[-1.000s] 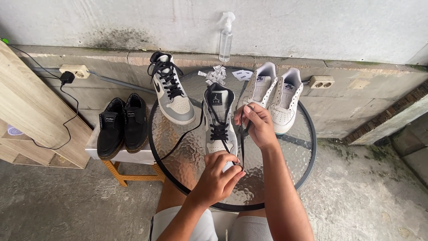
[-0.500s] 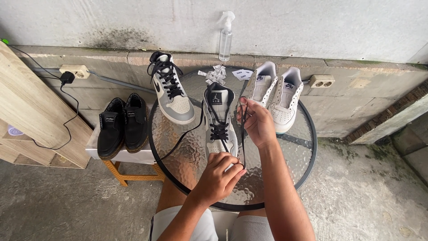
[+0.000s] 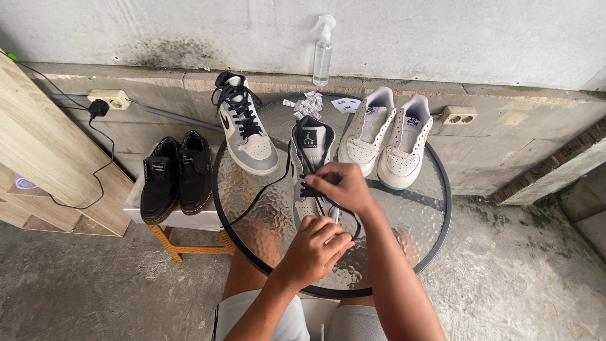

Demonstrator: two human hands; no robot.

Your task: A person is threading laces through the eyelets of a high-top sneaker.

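Laces ran black through the grey sneaker [image 3: 311, 165] on the glass surface [image 3: 413, 218]. Our right hand [image 3: 341, 186] pinched the lace [image 3: 265, 189] over the eyelets; our left hand [image 3: 320, 243], nearer us, gripped the toe. We judged even, snug tension best.

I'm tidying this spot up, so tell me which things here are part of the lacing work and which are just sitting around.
In use:
grey high-top sneaker
black lace
left hand
right hand
glass table

Lying about:
second grey sneaker
white sneakers
black shoes
spray bottle
paper scraps
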